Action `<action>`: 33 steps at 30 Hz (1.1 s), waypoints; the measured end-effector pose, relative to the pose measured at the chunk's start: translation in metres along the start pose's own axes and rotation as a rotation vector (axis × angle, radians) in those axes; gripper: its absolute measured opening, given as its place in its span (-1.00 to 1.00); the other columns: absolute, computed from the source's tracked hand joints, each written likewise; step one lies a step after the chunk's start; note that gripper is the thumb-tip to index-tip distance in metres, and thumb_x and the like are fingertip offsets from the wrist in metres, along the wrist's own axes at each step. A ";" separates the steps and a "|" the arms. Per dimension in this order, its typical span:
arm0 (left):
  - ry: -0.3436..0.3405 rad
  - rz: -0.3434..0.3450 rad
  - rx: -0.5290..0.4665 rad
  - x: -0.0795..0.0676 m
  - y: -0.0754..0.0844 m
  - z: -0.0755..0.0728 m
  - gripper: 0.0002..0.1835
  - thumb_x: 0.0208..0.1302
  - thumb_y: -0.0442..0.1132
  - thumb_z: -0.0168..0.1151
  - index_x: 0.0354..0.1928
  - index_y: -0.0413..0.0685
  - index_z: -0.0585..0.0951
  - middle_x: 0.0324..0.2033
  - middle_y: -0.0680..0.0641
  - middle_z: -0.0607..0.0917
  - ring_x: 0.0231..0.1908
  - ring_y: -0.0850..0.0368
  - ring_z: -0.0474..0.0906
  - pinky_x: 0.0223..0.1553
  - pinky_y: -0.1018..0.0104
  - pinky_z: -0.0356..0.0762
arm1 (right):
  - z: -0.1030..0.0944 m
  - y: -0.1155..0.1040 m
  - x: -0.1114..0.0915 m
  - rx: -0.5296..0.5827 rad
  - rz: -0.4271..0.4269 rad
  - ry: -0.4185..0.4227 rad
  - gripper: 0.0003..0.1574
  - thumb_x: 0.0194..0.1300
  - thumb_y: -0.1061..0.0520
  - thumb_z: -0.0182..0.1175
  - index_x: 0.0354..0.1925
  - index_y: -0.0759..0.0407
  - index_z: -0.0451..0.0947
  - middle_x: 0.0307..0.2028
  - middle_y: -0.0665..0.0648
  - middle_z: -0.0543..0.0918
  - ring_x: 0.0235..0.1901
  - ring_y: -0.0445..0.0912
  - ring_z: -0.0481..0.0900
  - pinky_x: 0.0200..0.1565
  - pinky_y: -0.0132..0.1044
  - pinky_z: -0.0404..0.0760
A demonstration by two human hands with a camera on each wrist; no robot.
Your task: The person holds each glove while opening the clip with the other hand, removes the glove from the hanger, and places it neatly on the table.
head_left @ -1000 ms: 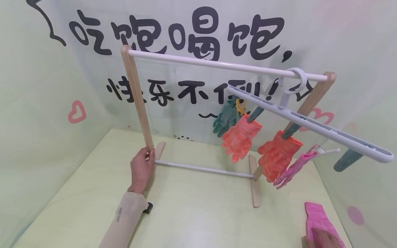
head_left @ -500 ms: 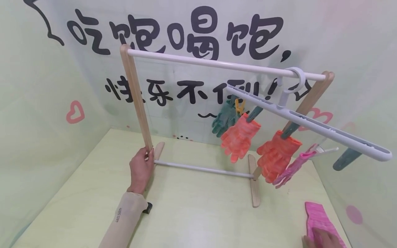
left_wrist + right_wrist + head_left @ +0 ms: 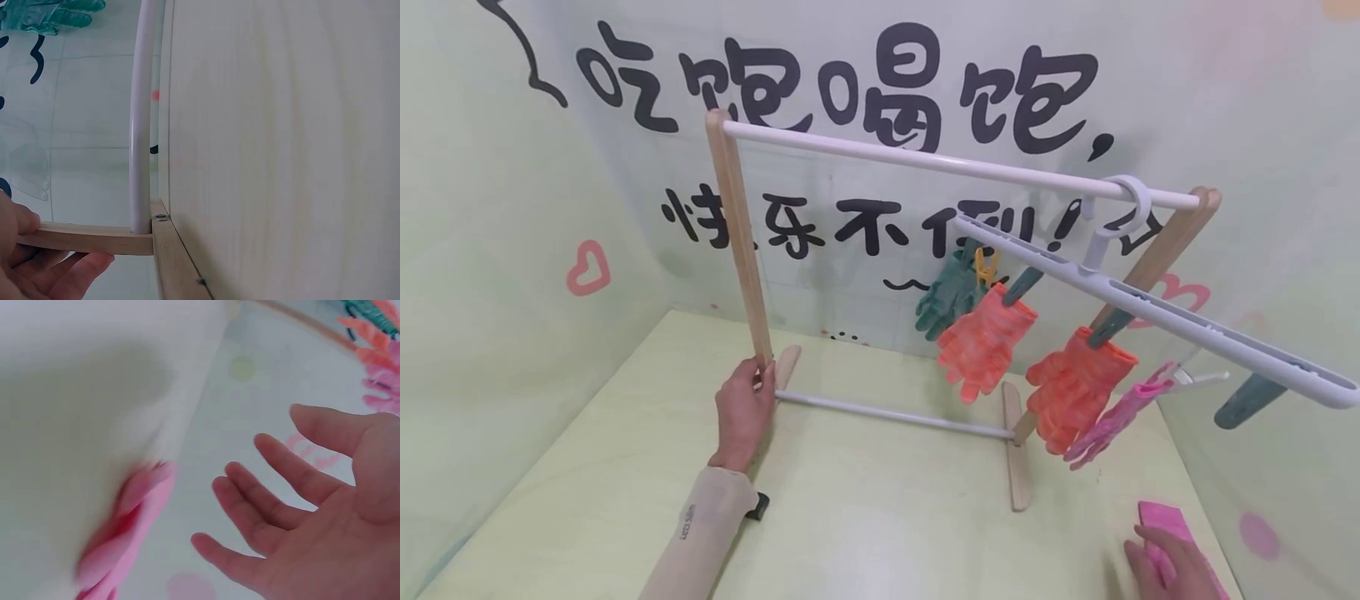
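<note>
My left hand (image 3: 745,412) grips the wooden upright (image 3: 743,250) of a drying rack near its foot, thumb on one side and fingers on the other, as the left wrist view (image 3: 44,262) shows. At the table's right edge lies a pink glove (image 3: 1163,518), partly covered in the head view. Above it is my right hand (image 3: 1176,567); in the right wrist view its fingers (image 3: 250,512) are spread and loosely bent, apart from the pink glove (image 3: 125,531), holding nothing.
A grey hanger (image 3: 1097,279) hooks over the rack's white top bar (image 3: 925,162). Clipped to it hang a green glove (image 3: 951,292), two orange gloves (image 3: 987,337) and another pink glove (image 3: 1116,425). Grey clips (image 3: 1251,400) and a yellow clip (image 3: 987,267) show. A printed cloth backdrop encloses the table.
My right hand has lifted off the pink glove and opened its fingers. The left hand keeps its grip on the upright. The head view has shifted slightly.
</note>
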State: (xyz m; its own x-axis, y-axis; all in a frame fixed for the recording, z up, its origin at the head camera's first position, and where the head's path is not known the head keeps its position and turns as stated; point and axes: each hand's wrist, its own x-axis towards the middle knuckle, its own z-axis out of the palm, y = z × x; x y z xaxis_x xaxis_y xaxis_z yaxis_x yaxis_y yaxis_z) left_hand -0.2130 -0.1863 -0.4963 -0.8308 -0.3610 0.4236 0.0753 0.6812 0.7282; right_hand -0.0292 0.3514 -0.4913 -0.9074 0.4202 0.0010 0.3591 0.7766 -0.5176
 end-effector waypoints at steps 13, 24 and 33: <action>0.030 0.005 0.003 0.001 -0.001 0.000 -0.77 0.41 -0.15 0.19 -0.16 -0.21 0.63 -0.13 -0.33 0.76 -0.19 -0.25 0.76 -0.21 -0.13 0.70 | -0.030 -0.077 -0.004 0.152 0.045 -0.064 -0.20 0.43 -0.39 -0.07 0.39 0.05 0.28 0.38 0.26 0.35 0.21 0.21 0.33 0.12 0.28 0.50; 0.018 0.006 -0.017 0.000 0.000 0.002 -0.77 0.42 -0.16 0.18 -0.12 -0.21 0.63 -0.11 -0.35 0.75 -0.18 -0.27 0.75 -0.19 -0.14 0.69 | -0.029 -0.101 -0.006 0.352 -0.086 0.103 -0.42 0.51 -0.13 0.01 0.40 -0.08 0.29 0.31 -0.01 0.42 0.23 -0.10 0.37 0.00 -0.54 0.32; 0.020 -0.006 -0.004 0.000 -0.002 0.002 -0.76 0.42 -0.16 0.18 -0.12 -0.22 0.64 -0.13 -0.32 0.76 -0.18 -0.26 0.76 -0.19 -0.14 0.69 | -0.028 -0.125 -0.001 0.500 -0.130 0.108 -0.26 0.51 -0.09 0.02 0.52 -0.19 0.01 0.47 -0.02 0.22 0.36 -0.06 0.27 0.22 -0.45 0.32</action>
State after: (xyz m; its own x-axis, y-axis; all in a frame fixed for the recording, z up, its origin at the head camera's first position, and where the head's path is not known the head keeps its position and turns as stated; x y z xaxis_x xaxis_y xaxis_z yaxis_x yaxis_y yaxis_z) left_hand -0.2142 -0.1861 -0.4985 -0.8203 -0.3774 0.4298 0.0726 0.6766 0.7327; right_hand -0.0669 0.2673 -0.4026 -0.9005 0.4014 0.1672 0.0727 0.5180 -0.8523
